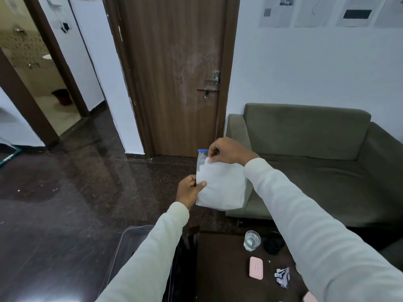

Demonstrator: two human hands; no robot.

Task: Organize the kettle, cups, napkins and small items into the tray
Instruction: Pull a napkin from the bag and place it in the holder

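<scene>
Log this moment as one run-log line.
left hand: pinches packet edge | right hand: pinches top | white packet: held in air | glass, pink case: on table

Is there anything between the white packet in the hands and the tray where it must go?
That cannot be settled: no tray can be clearly identified in this view. Both hands hold the white packet in the air, the left hand at its lower edge, the right hand at its blue top. Below, on the dark table, stand a glass and a pink case.
</scene>
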